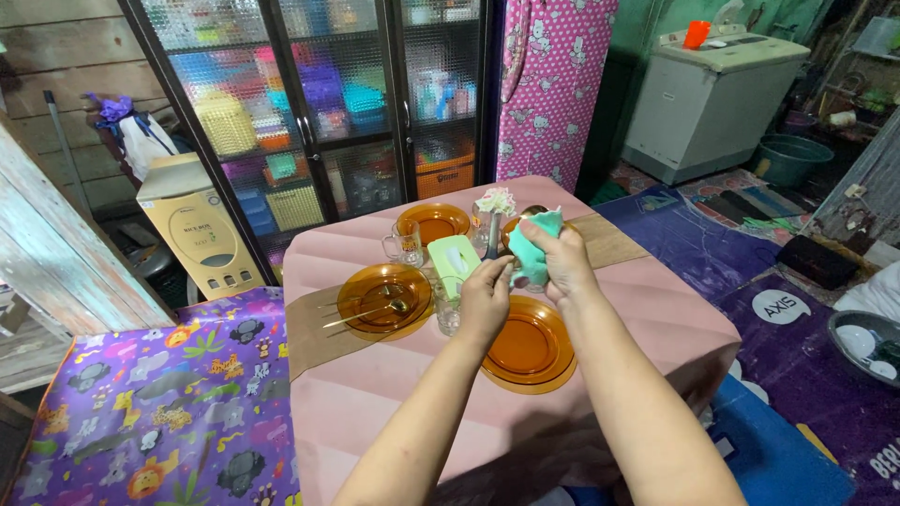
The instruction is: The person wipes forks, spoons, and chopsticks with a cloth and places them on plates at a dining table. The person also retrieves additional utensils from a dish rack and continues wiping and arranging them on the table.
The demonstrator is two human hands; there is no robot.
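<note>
Hands on green cloth

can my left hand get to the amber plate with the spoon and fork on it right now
Probably yes. The left hand hovers just right of that amber plate, with only a clear glass between them, though its fingers pinch the green cloth.

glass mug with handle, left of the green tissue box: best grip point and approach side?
Probably the handle of the glass mug: it stands upright, and the handle sticks out on its left, facing open tablecloth. Come in from the left, fingers closing around the loop. The green tissue box crowds its right side, and an amber plate sits just in front.
</note>
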